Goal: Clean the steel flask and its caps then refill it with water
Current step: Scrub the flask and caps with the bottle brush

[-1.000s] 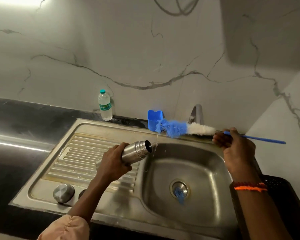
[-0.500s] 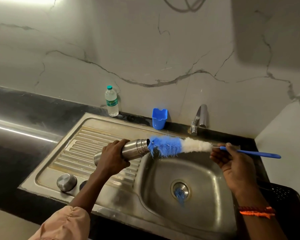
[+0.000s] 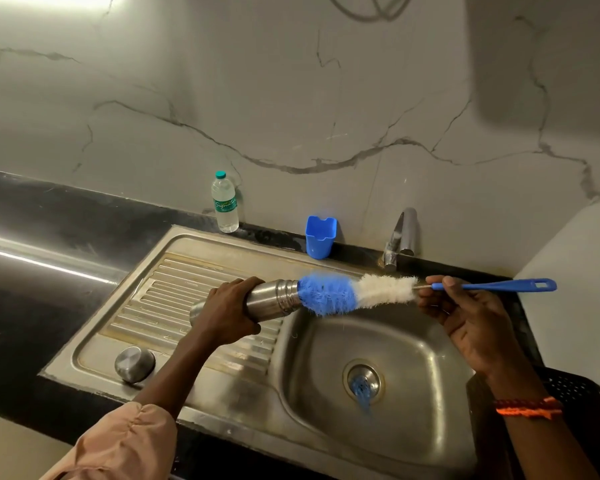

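My left hand (image 3: 230, 313) grips the steel flask (image 3: 274, 299), held sideways over the drainboard with its open mouth toward the sink basin. My right hand (image 3: 465, 313) holds the blue handle of a bottle brush (image 3: 354, 294). The brush's blue bristle tip sits in the flask mouth; the white bristles are outside. A steel cap (image 3: 134, 363) rests on the drainboard at the front left, partly beside my left forearm.
The steel sink (image 3: 413, 348) has a drain with something blue in it (image 3: 361, 389). A tap (image 3: 400, 237), a blue plastic cup (image 3: 320, 236) and a small water bottle (image 3: 225, 202) stand along the back. A black perforated crate (image 3: 582, 403) sits at the right.
The brush came down from near the blue cup to the flask mouth, and its blue tip has entered the opening. The flask stayed sideways in my left hand.
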